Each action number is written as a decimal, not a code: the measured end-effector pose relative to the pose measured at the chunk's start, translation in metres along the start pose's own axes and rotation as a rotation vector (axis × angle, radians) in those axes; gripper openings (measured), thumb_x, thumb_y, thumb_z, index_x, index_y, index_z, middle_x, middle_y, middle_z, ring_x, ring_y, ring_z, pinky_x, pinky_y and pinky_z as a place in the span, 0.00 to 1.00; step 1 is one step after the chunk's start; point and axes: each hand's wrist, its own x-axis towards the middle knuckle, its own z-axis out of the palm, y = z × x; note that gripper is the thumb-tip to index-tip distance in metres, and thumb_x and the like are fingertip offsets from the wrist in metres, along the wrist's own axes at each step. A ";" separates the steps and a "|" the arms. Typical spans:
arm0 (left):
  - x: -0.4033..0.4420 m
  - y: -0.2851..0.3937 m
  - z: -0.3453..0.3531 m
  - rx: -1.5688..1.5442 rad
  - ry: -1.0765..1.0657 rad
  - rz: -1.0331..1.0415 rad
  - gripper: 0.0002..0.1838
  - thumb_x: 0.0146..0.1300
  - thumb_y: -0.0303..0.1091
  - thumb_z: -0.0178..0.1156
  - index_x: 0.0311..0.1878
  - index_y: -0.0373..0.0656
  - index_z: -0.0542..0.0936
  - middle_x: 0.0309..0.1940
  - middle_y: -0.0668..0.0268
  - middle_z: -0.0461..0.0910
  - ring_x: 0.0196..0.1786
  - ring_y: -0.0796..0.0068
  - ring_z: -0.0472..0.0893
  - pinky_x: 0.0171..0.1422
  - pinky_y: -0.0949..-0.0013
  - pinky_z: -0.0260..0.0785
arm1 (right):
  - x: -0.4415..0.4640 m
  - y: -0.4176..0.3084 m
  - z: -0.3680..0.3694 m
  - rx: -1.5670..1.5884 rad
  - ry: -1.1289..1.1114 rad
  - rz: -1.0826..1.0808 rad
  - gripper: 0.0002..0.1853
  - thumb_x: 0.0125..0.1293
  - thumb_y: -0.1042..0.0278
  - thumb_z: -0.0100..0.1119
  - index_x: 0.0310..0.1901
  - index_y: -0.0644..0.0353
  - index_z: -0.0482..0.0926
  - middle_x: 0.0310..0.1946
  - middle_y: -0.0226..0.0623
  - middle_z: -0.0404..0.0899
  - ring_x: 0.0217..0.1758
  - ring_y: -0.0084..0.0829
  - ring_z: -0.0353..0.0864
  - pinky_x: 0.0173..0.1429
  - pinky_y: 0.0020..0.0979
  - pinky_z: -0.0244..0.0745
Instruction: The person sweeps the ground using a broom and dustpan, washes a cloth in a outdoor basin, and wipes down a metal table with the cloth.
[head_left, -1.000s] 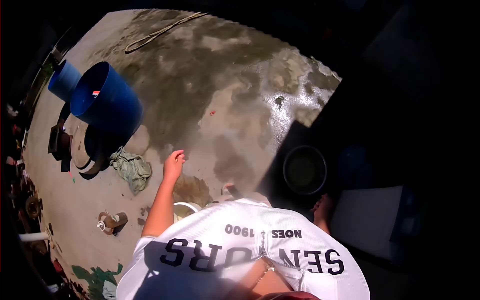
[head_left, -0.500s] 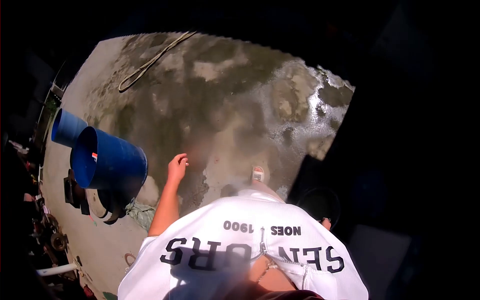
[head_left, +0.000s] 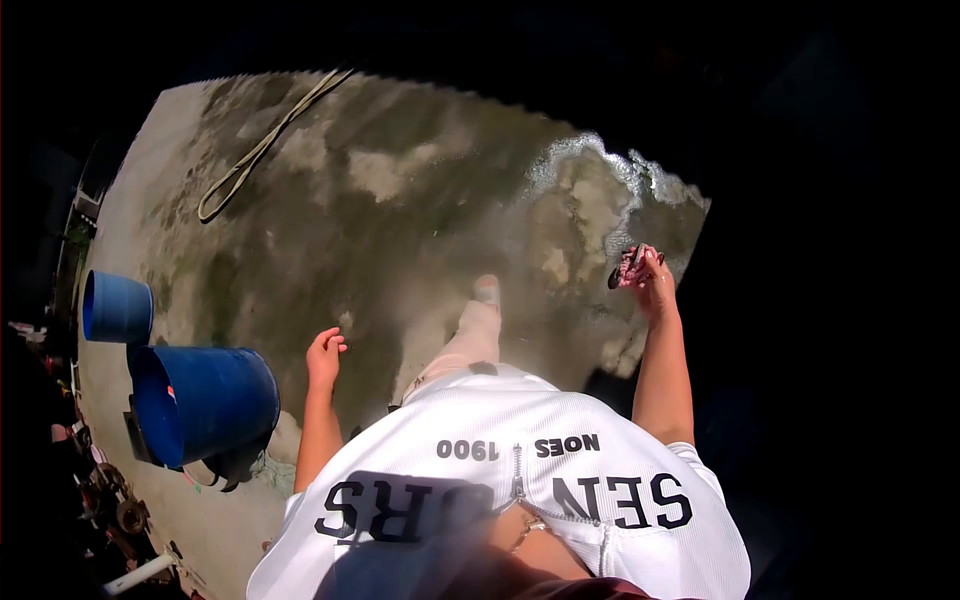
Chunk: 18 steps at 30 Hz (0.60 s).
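Observation:
My left hand [head_left: 325, 355] hangs over the concrete floor with its fingers loosely bent and a little apart, holding nothing I can see. To the left of it, apart from it, a big blue barrel [head_left: 225, 400] lies on its side, its mouth facing left. Out in front on the right, my right hand [head_left: 655, 285] is closed round a small crumpled pink-and-dark bundle [head_left: 630, 268]. Its exact kind is too small to make out. Sunlight falls on both hands.
A second blue barrel [head_left: 118, 307] is beyond the first. A looped rope [head_left: 245, 170] lies on the stained concrete [head_left: 400, 225]. Shiny wet patches [head_left: 620, 190] show at the far right, beside deep shadow. Mixed clutter and a white pipe [head_left: 140, 575] line the left edge.
My right hand has come out of the shadow, up and forward, with the bundle in it. My left hand is slightly lower and further left. The barrels and rope have shifted left in view.

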 end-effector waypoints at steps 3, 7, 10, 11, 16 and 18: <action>0.106 0.047 0.052 -0.071 -0.031 -0.030 0.15 0.74 0.27 0.51 0.59 0.36 0.80 0.44 0.61 0.86 0.39 0.76 0.85 0.50 0.73 0.76 | 0.047 -0.049 0.025 -0.139 -0.139 0.048 0.20 0.75 0.53 0.59 0.60 0.56 0.75 0.40 0.32 0.81 0.41 0.32 0.84 0.44 0.37 0.82; 0.240 0.159 0.139 -0.134 -0.126 0.020 0.16 0.74 0.27 0.51 0.60 0.37 0.80 0.45 0.60 0.86 0.40 0.76 0.85 0.50 0.73 0.77 | 0.113 -0.074 0.007 -0.436 -0.023 0.362 0.13 0.80 0.59 0.52 0.56 0.57 0.76 0.42 0.30 0.82 0.41 0.28 0.81 0.40 0.37 0.81; 0.324 0.248 0.207 -0.074 -0.229 0.174 0.16 0.73 0.28 0.52 0.59 0.36 0.80 0.46 0.59 0.86 0.41 0.75 0.87 0.51 0.71 0.77 | 0.159 -0.052 -0.041 -0.558 0.210 0.208 0.10 0.78 0.63 0.53 0.53 0.57 0.78 0.36 0.32 0.83 0.34 0.29 0.81 0.37 0.33 0.79; 0.347 0.280 0.230 -0.062 -0.265 0.205 0.16 0.73 0.28 0.53 0.59 0.36 0.80 0.46 0.59 0.86 0.41 0.74 0.87 0.50 0.71 0.77 | 0.168 -0.049 -0.049 -0.896 0.386 0.126 0.11 0.76 0.62 0.56 0.51 0.58 0.79 0.37 0.34 0.84 0.35 0.31 0.82 0.37 0.34 0.79; 0.466 0.406 0.346 -0.102 -0.432 0.339 0.15 0.71 0.31 0.56 0.57 0.35 0.81 0.45 0.59 0.87 0.43 0.74 0.86 0.50 0.71 0.77 | 0.226 -0.079 -0.033 -0.435 0.473 0.276 0.05 0.74 0.70 0.56 0.47 0.57 0.70 0.32 0.43 0.80 0.32 0.45 0.83 0.31 0.53 0.83; 0.501 0.461 0.376 -0.039 -0.427 0.375 0.15 0.72 0.30 0.56 0.57 0.35 0.81 0.45 0.59 0.87 0.43 0.74 0.86 0.50 0.71 0.77 | 0.278 -0.077 -0.051 -0.301 0.371 0.213 0.08 0.76 0.64 0.54 0.47 0.58 0.69 0.33 0.46 0.79 0.29 0.48 0.82 0.26 0.59 0.80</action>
